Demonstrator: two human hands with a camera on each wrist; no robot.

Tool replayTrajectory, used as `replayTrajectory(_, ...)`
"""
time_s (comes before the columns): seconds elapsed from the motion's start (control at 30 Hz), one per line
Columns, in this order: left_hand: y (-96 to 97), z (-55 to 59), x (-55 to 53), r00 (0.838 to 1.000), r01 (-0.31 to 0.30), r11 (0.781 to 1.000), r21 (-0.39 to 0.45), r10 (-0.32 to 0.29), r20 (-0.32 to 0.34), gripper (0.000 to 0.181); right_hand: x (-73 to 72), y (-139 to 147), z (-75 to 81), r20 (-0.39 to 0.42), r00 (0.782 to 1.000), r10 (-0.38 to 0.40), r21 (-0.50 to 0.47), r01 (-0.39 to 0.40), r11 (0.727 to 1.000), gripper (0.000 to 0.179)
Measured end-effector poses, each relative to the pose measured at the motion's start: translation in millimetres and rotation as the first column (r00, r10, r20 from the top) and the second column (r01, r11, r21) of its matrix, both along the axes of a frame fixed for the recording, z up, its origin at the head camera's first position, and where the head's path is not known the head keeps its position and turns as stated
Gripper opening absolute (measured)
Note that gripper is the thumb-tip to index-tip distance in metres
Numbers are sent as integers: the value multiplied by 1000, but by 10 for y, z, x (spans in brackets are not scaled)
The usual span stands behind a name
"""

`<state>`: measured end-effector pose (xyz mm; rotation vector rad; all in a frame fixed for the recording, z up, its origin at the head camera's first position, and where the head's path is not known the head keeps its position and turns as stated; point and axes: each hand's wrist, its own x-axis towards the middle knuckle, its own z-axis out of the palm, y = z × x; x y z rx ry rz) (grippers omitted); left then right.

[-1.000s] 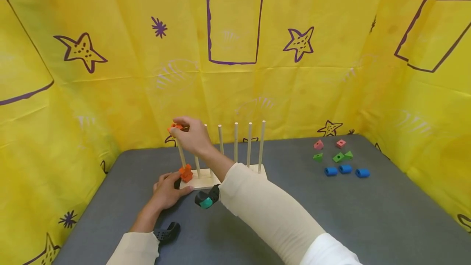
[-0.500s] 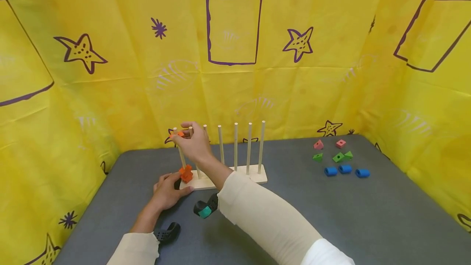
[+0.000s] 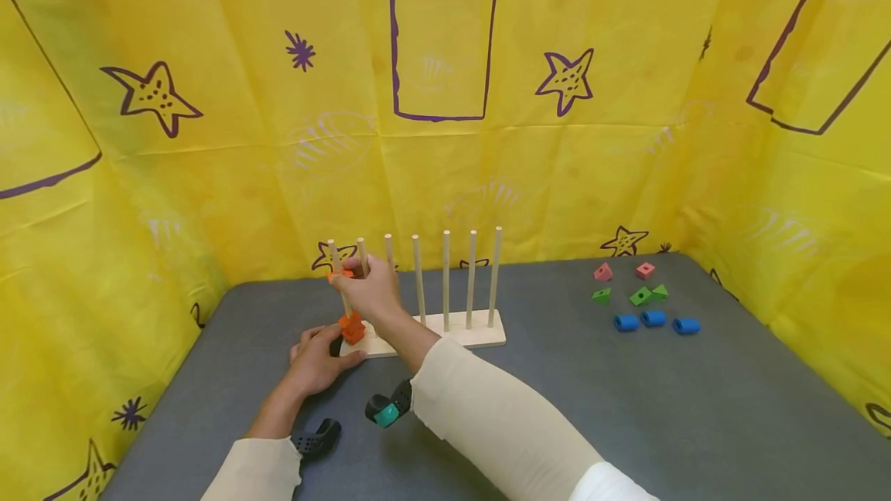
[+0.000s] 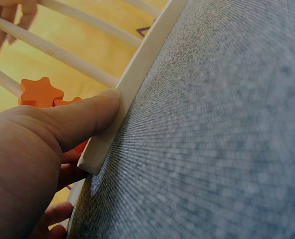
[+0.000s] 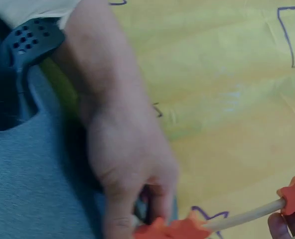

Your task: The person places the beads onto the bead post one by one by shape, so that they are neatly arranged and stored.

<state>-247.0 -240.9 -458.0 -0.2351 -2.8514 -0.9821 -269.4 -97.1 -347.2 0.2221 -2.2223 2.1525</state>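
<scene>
My right hand (image 3: 376,286) pinches an orange star-shaped bead (image 3: 338,277). The leftmost peg (image 3: 332,247) passes through that bead and pokes out above it, as the right wrist view also shows for the star bead (image 5: 294,195). Lower on this peg, orange star beads (image 3: 352,328) sit stacked at the bottom. My left hand (image 3: 316,362) grips the left end of the wooden peg board (image 3: 455,329). In the left wrist view its thumb (image 4: 95,112) presses along the board's front edge, while some fingers are partly hidden behind the end.
Several more upright pegs (image 3: 446,281) run rightward along the board. At the table's right lie pink beads (image 3: 645,270), green triangular beads (image 3: 640,297) and blue cylinder beads (image 3: 653,319). A yellow patterned cloth (image 3: 445,161) hangs behind the grey table (image 3: 557,377).
My right hand has brought the orange star bead from the top of the leftmost peg down along it, leaving the peg's tip showing above. The left hand stays on the board.
</scene>
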Motion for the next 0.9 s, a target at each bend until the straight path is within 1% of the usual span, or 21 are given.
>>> replayTrajectory(0.1, 1, -5, 5, 1000, -1, 1000, 2, 1, -7, 57, 0, -25, -105, 34, 999, -1, -27, 2, 1000, 17)
replayTrajectory(0.23, 13, 9, 16, 1000, -8, 1000, 6, 8, -5, 60, 2, -35, -233, 58, 998, 16, -45, -13, 999, 21)
replayTrajectory(0.37, 10, 26, 32, 1000, -10, 1000, 6, 10, 6, 62, 2, -38, -352, 48, 999, 14, -4, -14, 1000, 27)
replayTrajectory(0.53, 12, 39, 35, 1000, -5, 1000, 0, 5, 2, 61, 5, -30, -484, 30, 1000, 6, 31, -7, 999, 25)
replayTrajectory(0.7, 15, 40, 33, 1000, -4, 1000, -1, 4, 1, 60, 12, -24, -556, 23, 1000, 9, 32, -10, 999, 28)
replayTrajectory(0.9, 9, 32, 28, 1000, -8, 1000, -5, 8, 3, 61, 53, 46, -536, -1, 999, 40, 50, -40, 998, 40)
